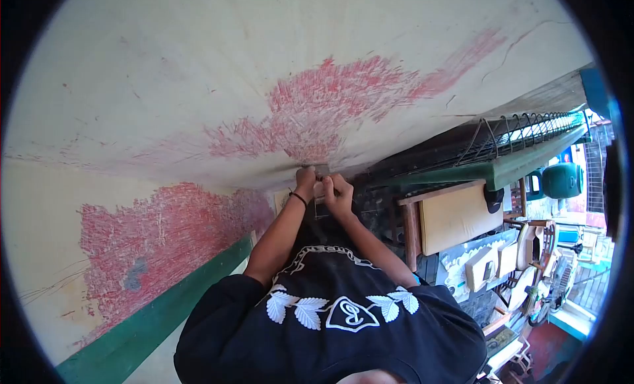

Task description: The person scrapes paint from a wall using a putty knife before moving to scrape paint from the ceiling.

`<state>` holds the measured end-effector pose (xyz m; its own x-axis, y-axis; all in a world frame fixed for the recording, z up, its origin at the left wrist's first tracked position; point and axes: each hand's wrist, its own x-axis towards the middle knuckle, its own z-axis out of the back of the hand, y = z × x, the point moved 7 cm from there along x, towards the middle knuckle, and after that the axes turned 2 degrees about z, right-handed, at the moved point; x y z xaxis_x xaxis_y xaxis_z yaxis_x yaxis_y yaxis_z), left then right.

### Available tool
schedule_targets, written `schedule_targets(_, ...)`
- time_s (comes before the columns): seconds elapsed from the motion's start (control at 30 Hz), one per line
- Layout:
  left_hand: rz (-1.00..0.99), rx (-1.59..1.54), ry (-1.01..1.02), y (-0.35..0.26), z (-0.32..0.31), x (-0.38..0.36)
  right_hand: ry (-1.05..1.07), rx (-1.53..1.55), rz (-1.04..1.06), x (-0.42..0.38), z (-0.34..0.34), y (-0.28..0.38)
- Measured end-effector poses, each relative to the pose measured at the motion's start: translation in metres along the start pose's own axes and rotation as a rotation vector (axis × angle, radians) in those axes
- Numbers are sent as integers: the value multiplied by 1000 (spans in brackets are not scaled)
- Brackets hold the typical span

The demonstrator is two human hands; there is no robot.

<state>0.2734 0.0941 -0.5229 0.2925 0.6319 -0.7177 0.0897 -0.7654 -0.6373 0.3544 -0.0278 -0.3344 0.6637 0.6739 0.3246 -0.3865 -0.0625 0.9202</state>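
In front of my chest, both hands are close together at the wall (409, 27), low in the scraped area. My left hand (305, 180), with a dark band on the wrist, is closed around a scraper (321, 167). Only a bit of its flat grey blade shows, against the wall; the handle is hidden by fingers. My right hand (339, 194) is closed at the same tool, fingers bent. Above the hands spreads a rough red patch (330, 97) where the pale paint is scratched away. A second red patch (158, 242) covers the wall at left.
A green band (158, 311) runs along the left wall. At right are a green-edged ledge with wire mesh (515, 136), a cushioned wooden chair (462, 219), a small table (456, 258) with boxes on it, and a green container (563, 180).
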Motion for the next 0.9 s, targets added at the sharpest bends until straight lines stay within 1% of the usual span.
schedule_targets(0.03, -1, 14, 3, -6, -1, -10, 45, 30, -72, 0, -3, -18)
schedule_targets(0.07, -14, 17, 8, -21, -7, -25, 73, -64, 111, 7, 4, -5)
schedule_targets(0.1, -19, 22, 6, -31, -8, -34, 121, -104, 122, 22, 9, 1)
schedule_targets(0.13, -57, 46, 59, -16, 3, -15, 172, -148, 96, 20, 19, 19)
schedule_targets(0.17, 7, 49, 68, -4, 13, -35, 226, -193, 66, 8, 27, 29)
schedule_targets(0.2, 45, 44, 89, -6, 11, -44, 229, -177, -53, -3, 34, 16)
schedule_targets(0.23, 71, 35, 116, -21, 1, -57, 283, -177, -133, -7, 39, 12)
schedule_targets(0.27, 82, -51, 146, -36, -10, -91, 339, -178, -218, -15, 46, 13)
schedule_targets(0.3, 101, -79, 163, -43, -12, -105, 398, -181, -301, -18, 47, 16)
schedule_targets(0.37, 136, -141, 193, -54, -12, -119, 360, -219, 35, 0, 45, 81)
schedule_targets(0.4, 110, -135, 261, -66, -11, -127, 340, -231, 197, 6, 44, 115)
schedule_targets(0.5, -47, -134, 262, -121, -15, -167, 416, -241, 348, 13, 32, 168)
schedule_targets(0.6, -300, -90, 438, -160, -37, -205, 284, -338, 599, 29, 21, 211)
schedule_targets(0.7, -297, -178, 445, -184, -57, -247, 352, 24, 760, 61, 9, 265)
schedule_targets(0.73, -573, -20, 444, -201, -59, -260, 390, 308, 732, 70, 2, 276)
schedule_targets(0.77, -849, 118, 393, -216, -60, -276, 435, 321, 717, 71, 2, 280)
schedule_targets(0.83, -432, -328, 471, -207, -73, -273, 515, 340, 684, 71, 2, 283)
schedule_targets(0.9, -761, 330, 358, -194, -58, -247, 308, 320, 714, 71, -4, 274)
